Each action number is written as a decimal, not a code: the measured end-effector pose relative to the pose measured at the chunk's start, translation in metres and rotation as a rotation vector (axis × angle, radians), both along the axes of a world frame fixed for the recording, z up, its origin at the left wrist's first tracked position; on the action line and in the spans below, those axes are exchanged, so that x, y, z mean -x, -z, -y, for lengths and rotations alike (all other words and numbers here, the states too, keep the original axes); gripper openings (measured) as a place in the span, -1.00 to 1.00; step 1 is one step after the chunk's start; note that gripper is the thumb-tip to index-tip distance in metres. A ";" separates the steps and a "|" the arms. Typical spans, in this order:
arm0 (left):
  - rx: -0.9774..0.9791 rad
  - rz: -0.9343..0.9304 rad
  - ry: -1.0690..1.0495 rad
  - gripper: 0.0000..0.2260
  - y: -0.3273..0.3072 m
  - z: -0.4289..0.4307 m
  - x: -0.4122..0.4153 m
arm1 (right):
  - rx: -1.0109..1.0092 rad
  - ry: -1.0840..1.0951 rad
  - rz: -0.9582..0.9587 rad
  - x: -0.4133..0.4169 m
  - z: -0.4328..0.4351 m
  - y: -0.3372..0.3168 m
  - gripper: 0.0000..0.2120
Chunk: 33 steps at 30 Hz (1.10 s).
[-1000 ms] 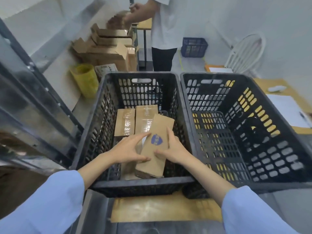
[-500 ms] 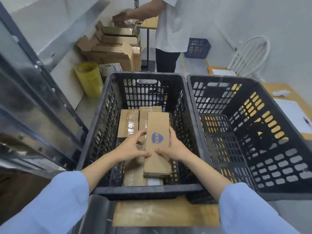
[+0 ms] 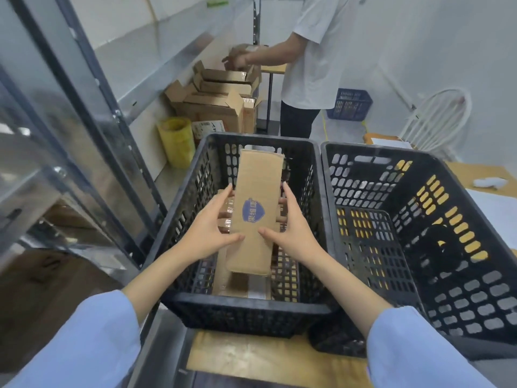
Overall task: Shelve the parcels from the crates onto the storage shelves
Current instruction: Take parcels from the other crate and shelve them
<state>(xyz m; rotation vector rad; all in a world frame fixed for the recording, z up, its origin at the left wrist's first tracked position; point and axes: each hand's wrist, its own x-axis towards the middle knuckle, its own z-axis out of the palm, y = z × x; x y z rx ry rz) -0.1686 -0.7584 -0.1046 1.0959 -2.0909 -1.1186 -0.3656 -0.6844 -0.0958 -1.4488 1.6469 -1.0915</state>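
Note:
A long brown cardboard parcel [image 3: 256, 191] with a blue shield logo is held lengthwise above the left black crate [image 3: 181, 219]. My left hand [image 3: 208, 228] grips its left edge and my right hand [image 3: 291, 228] grips its right edge. Under it, more brown parcels [image 3: 237, 284] lie on the crate floor, partly hidden. The right black crate [image 3: 461, 219] holds nothing I can see. Metal storage shelves [image 3: 84, 121] run along the left.
A person in a white shirt [image 3: 313, 57] stands beyond the crates, handling open cardboard boxes [image 3: 218, 105] on the shelf. A yellow bin [image 3: 177, 141], a blue basket [image 3: 351, 103], a white chair [image 3: 439, 119] and a desk with papers [image 3: 492, 197] lie around.
The parcel has risen out of the left crate, held in both hands, and its far end now reaches the crate's back rim. The view has tilted upward.

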 end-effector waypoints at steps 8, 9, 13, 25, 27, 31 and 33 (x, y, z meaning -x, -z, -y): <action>0.023 -0.117 -0.167 -0.15 -0.051 -0.050 0.002 | 0.091 -0.173 -0.045 -0.001 -0.005 -0.040 -0.13; 0.048 -0.119 -0.188 -0.17 -0.055 -0.058 0.003 | 0.104 -0.189 -0.023 0.000 -0.008 -0.044 -0.15; 0.107 -0.142 -0.290 -0.24 -0.068 -0.094 0.003 | 0.123 -0.288 0.055 0.010 -0.024 -0.057 -0.18; 0.141 -0.236 -0.592 -0.35 -0.095 -0.234 0.033 | 0.156 -0.598 0.116 0.034 -0.099 -0.087 -0.13; 0.156 -0.225 -0.647 -0.37 -0.098 -0.256 0.034 | 0.147 -0.663 0.123 0.033 -0.112 -0.092 -0.16; 0.185 -0.200 -0.759 -0.23 -0.102 -0.297 0.030 | 0.102 -0.789 0.175 0.024 -0.136 -0.098 -0.28; 0.197 -0.193 -0.810 -0.18 -0.106 -0.318 0.029 | 0.081 -0.848 0.187 0.016 -0.147 -0.097 -0.39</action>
